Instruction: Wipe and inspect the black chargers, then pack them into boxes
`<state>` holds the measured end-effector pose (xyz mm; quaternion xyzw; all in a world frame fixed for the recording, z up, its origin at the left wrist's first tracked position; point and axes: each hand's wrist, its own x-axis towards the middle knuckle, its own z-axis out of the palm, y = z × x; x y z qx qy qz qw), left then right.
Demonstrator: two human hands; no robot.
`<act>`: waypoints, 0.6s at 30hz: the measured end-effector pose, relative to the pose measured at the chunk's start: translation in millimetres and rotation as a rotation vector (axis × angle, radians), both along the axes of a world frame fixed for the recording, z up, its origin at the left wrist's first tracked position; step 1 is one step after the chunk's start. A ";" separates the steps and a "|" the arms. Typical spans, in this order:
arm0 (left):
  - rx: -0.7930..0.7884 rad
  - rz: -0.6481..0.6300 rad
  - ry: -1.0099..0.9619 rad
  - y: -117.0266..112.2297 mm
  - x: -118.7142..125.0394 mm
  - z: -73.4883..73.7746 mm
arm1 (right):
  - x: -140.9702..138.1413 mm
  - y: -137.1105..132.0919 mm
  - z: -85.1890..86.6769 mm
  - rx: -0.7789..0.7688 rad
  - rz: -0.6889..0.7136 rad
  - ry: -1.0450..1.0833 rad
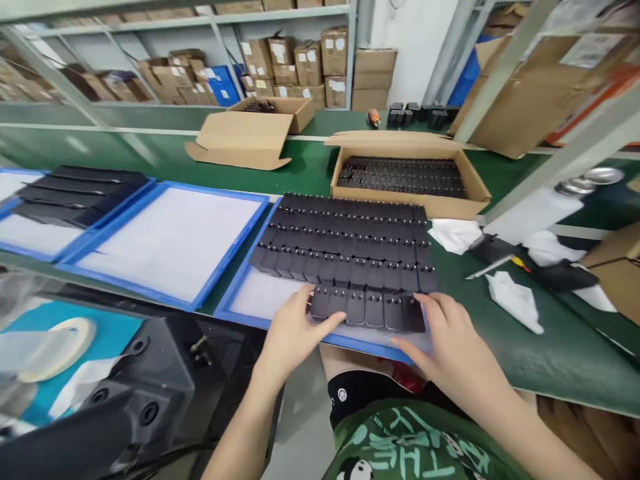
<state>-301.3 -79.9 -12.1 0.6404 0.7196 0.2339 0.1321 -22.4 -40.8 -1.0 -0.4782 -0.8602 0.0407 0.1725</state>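
Observation:
My left hand (pixel 299 329) is at the left end of a short row of black rectangular blocks with small shiny metal pins on top (pixel 365 310). At the opposite end of that row is my right hand (pixel 453 337), so the blocks are squeezed between both hands. They look like plug adapters, but I cannot be sure. Just behind stand several longer rows of the same black blocks (pixel 345 243), packed tightly together. All of these rest on a blue-rimmed tray (pixel 240 320) with a white lining, which shows at the front left.
Left of it lies a second blue tray (pixel 200 287); beyond, another holds black rows (pixel 80 190). An open cardboard box (pixel 410 205) full of black blocks stands behind. To the right are white cloths (pixel 515 300), a slim tool (pixel 487 268) and a metal post (pixel 523 190).

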 end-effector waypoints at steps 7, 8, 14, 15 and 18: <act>0.144 -0.473 0.246 33.3 -2.5 1.7 | -35.8 15.6 -15.4 0.069 0.114 -0.008; 0.165 -0.496 0.278 36.5 -0.9 -0.6 | -40.4 17.0 -19.2 0.072 0.100 0.004; 0.343 -0.616 0.357 38.2 -2.7 -15.3 | -42.3 14.7 -32.0 0.121 0.132 -0.010; 0.393 -0.638 0.372 37.9 -5.2 -16.6 | -41.5 13.7 -33.8 0.135 0.155 -0.026; 0.557 -0.657 0.449 38.2 -7.5 -12.0 | -37.0 13.3 -34.6 0.173 0.210 -0.064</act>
